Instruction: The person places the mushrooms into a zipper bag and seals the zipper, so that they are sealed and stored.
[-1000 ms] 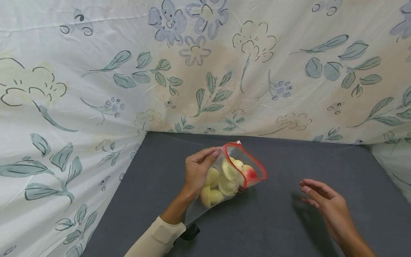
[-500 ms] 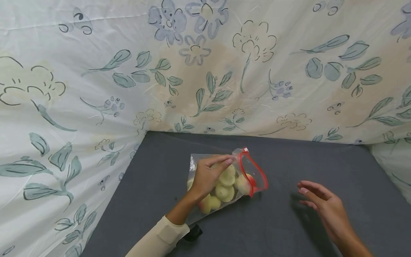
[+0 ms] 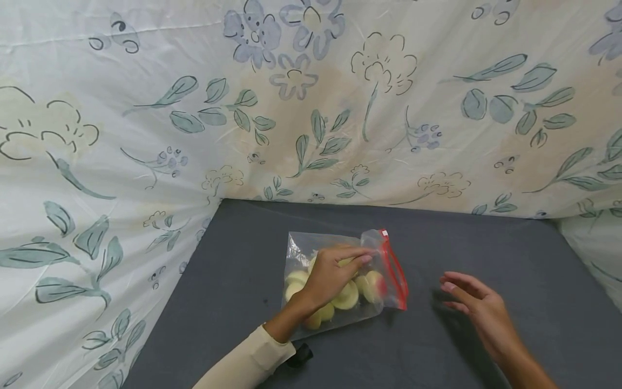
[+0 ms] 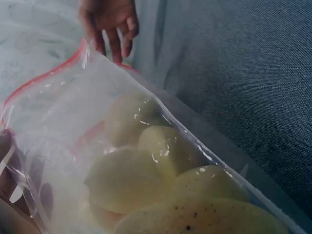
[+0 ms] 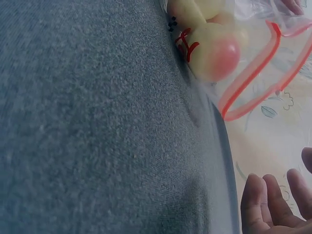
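A clear zip bag (image 3: 303, 244) with a red closure strip (image 3: 399, 278) lies on its side on the dark table. Inside are several pale yellow fruits (image 3: 346, 297); one near the mouth, a fruit with a red blush (image 5: 217, 53), shows best in the right wrist view. My left hand (image 3: 330, 278) reaches across the bag and pinches its upper film close to the mouth. The strip's two sides stand apart in the right wrist view. My right hand (image 3: 478, 308) hovers to the right of the mouth, fingers loosely bent, holding nothing.
The dark grey table (image 3: 233, 259) spreads on all sides of the bag. A flowered cloth (image 3: 311, 135) hangs behind and along the left. A small black object (image 3: 300, 355) shows at the left sleeve's cuff.
My left hand has moved right and lowered the bag, which was tilted with its mouth wide; the mouth now looks narrower from above. My right hand has drifted slightly left.
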A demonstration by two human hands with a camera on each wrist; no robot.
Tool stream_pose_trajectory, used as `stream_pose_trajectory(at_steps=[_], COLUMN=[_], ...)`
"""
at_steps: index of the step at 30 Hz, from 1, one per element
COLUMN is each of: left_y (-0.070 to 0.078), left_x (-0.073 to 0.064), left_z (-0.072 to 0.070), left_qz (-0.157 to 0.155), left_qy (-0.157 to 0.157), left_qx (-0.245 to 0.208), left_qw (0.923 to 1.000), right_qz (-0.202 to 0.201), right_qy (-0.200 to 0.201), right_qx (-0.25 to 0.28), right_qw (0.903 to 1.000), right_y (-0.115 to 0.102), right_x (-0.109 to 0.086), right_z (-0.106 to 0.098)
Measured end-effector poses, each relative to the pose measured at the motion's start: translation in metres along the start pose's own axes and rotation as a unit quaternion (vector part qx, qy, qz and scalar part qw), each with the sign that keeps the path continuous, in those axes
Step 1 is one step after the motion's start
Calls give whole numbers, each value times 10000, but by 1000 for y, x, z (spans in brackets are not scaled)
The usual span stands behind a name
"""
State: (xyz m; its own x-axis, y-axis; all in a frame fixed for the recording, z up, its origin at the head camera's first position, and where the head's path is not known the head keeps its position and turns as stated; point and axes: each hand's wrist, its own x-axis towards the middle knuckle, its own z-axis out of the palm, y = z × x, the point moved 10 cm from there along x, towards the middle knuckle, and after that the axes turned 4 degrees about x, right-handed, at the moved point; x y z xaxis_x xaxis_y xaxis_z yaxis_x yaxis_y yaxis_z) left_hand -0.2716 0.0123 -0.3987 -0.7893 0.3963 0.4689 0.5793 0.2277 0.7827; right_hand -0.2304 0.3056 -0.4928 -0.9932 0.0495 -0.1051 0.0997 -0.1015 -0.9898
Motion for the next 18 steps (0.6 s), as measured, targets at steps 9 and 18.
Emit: stream_pose_trajectory(at_steps=[9, 18], left_y=[5, 7], left_x=[2, 2], left_z=[19, 34], left_qz=[456, 629], left_qy=[-273, -571], left_qx=[730, 1510], left_qw=[9959, 9849], right_qz=[180, 431], right_qy=[-129, -251], right_qx=[-46, -474], right_qw=[9997, 9976], right_y=[5, 11], right_x=[9, 23], right_z=[11, 22])
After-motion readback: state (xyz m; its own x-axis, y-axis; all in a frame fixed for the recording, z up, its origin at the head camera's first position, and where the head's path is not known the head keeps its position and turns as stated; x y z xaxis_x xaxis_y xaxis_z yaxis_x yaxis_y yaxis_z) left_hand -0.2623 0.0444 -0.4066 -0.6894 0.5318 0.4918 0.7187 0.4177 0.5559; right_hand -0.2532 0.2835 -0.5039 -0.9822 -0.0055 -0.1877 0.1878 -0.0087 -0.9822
